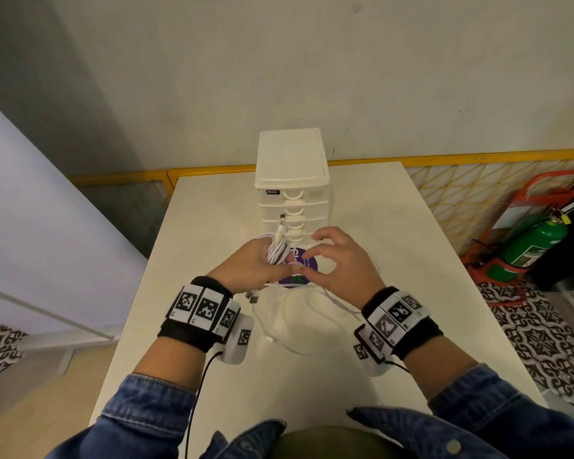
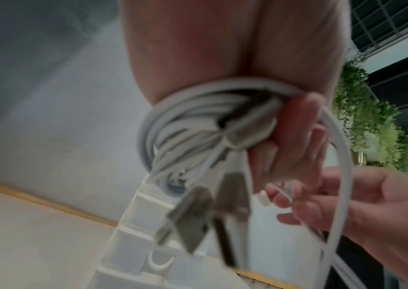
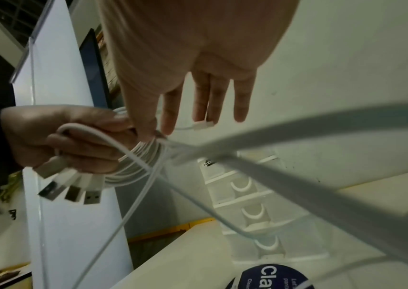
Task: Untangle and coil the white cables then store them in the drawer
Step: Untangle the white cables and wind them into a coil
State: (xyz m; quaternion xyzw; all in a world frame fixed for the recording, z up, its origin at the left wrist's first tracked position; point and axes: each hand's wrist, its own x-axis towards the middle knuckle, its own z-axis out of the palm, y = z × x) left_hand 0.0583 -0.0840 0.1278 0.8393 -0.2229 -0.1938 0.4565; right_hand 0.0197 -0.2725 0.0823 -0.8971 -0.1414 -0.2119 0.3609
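White cables above table edge

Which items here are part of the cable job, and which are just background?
Job: coiled cables gripped by the left hand; loose cable on the table; right hand; drawer unit.

Background: purple sticker; fire extinguisher; yellow fence.

Smooth white rubbery-coated cables ending in dull grey metal USB plugs are seen. A glossy translucent white plastic drawer unit is set on a smooth, matt white table. Blue denim cloth sleeves are worn nearest.
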